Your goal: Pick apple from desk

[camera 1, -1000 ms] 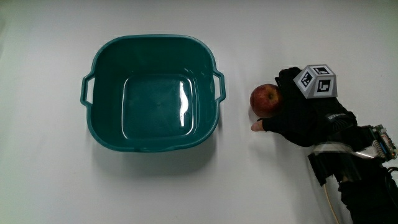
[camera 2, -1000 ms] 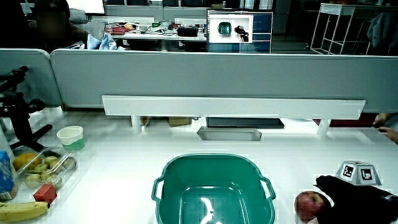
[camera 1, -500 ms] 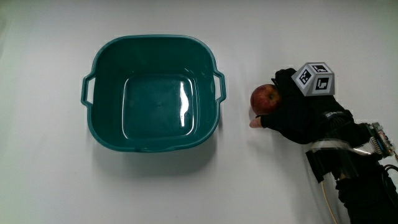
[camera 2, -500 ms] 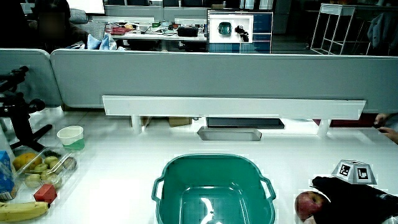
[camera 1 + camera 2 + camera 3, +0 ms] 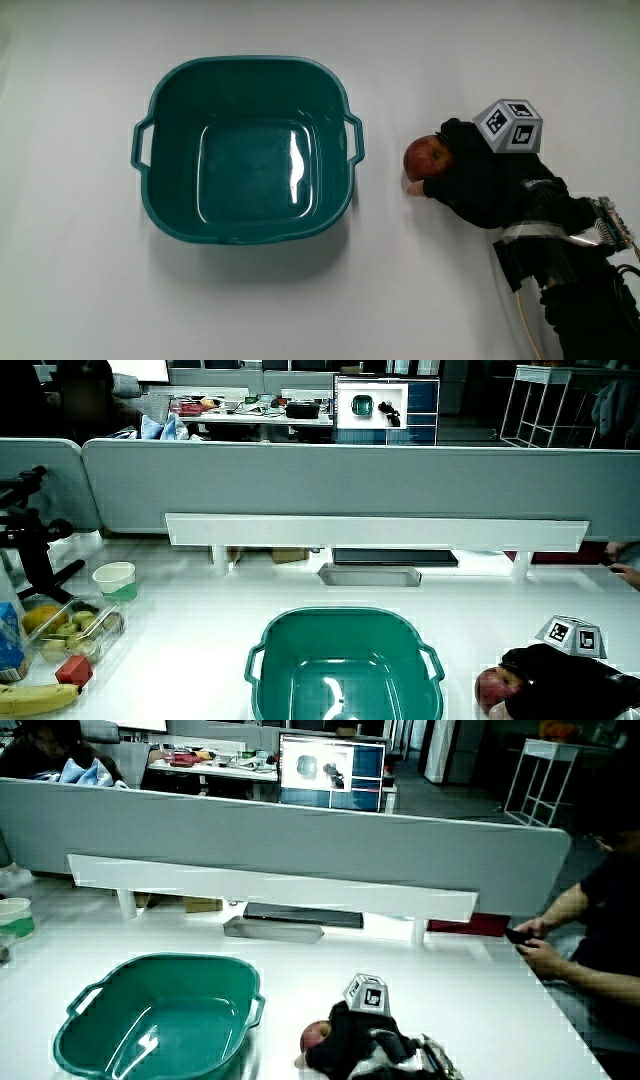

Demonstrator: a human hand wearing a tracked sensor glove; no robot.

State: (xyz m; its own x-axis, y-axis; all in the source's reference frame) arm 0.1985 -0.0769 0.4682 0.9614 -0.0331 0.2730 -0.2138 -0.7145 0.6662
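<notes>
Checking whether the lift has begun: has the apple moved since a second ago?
No. The apple lies at the same spot beside the green tub, with the hand closed around it.

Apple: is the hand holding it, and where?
Yes. The hand wraps the apple on the side away from the tub, fingers over its top, thumb below. It seems still on the table.

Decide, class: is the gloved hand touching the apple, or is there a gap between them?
Touching. The main view shows the hand wrapped against the apple, thumb under it, no table showing between them.
</notes>
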